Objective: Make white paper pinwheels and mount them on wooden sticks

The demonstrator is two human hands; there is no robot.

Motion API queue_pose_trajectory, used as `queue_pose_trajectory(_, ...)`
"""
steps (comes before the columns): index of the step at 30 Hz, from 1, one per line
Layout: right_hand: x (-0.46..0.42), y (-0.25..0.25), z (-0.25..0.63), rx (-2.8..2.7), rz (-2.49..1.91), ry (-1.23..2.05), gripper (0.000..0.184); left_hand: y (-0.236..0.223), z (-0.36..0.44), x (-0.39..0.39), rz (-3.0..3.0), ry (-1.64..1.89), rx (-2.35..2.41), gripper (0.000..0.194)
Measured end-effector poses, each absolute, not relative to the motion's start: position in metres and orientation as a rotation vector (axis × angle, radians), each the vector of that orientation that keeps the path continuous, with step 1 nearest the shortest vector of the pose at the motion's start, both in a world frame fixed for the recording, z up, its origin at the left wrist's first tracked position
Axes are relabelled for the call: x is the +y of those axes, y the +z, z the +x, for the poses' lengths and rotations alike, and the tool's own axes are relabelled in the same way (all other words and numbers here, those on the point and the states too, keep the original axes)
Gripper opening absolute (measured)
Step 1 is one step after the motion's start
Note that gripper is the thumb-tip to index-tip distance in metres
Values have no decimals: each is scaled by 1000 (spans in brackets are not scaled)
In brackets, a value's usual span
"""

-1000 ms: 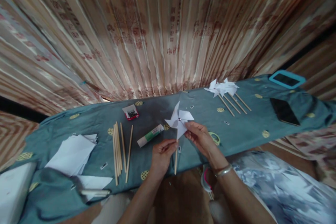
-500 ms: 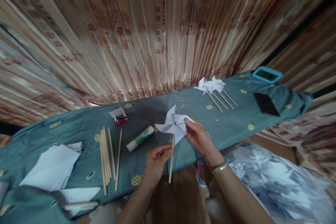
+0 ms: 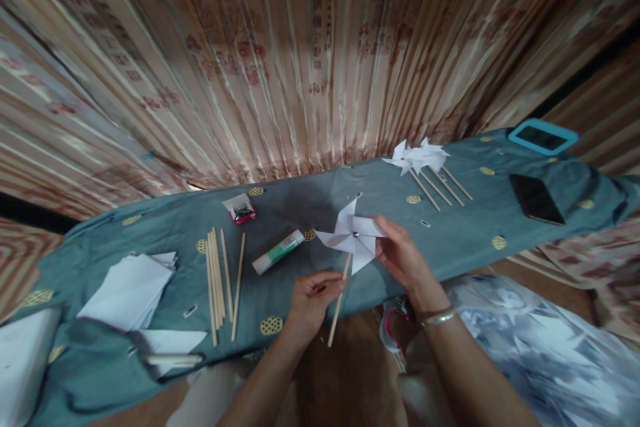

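A white paper pinwheel [image 3: 352, 235] with a dark pin at its centre is held above the near edge of the table. My left hand [image 3: 315, 303] pinches its wooden stick [image 3: 339, 310] below the blades, and the stick's lower end points down towards the floor. With thumb and fingers, my right hand [image 3: 404, 255] grips the right-hand blade; some fingertips are hidden behind the paper. To the left of the pinwheel lies a green and white glue stick [image 3: 278, 252]. A small red and white box [image 3: 241, 209] of dark pins stands open behind it.
Loose wooden sticks [image 3: 215, 280] lie left of the glue stick, beside a stack of white paper [image 3: 127, 290]. Several pinwheels [image 3: 417, 157] rest at the back right. A black phone [image 3: 537, 199] and a blue-framed device [image 3: 543, 137] are at the far right. Curtains [image 3: 300, 67] hang behind the table.
The view has shifted, so everything on the table appears further right. The pinwheel's stick is slightly more tilted. Both hands keep their hold on the pinwheel.
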State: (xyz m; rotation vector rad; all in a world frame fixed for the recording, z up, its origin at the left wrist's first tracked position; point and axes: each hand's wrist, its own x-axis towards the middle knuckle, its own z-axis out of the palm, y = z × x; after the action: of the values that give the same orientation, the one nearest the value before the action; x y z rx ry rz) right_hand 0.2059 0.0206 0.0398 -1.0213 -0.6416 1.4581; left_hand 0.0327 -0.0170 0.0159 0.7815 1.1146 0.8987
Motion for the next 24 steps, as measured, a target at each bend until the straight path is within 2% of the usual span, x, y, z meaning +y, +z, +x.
queue_pose_trajectory(24,19,43,206,-630,-1060,1537,25,20,31,-18,832,929,1130,24)
